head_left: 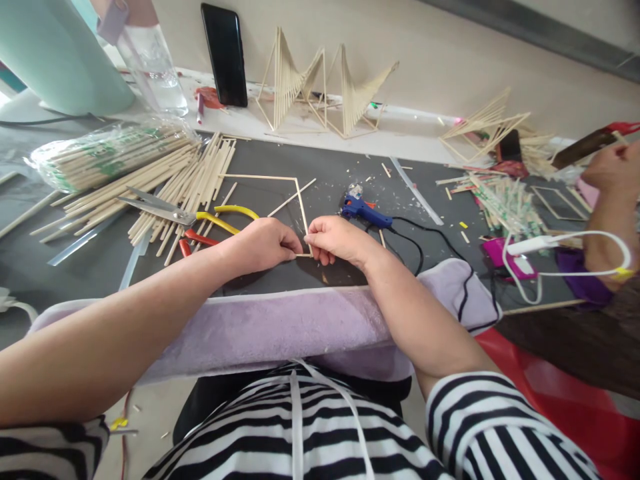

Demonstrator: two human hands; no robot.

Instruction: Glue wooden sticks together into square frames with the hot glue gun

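My left hand (267, 245) pinches a short wooden stick close to the table's near edge. Beside it, my right hand (336, 240) closes its fingers at the corner where that stick meets a longer one. The longer stick runs away from me and joins another at the far end, forming an angular stick frame (300, 197). A loose stick (293, 197) lies across the frame's inside. Right of the frame rests a blue glue gun (367, 210) with a black cord. Scissors (173, 212) and pliers with yellow and red handles (227, 217) lie to the left.
Bundled sticks (115, 157) and loose sticks (183, 193) cover the left. A black phone (225, 57), a bottle (160, 73) and stick models (295, 80) stand at the back. A person's arm (607, 220) is at the right, near a pink device (520, 263). Purple cloth (280, 327) borders the table.
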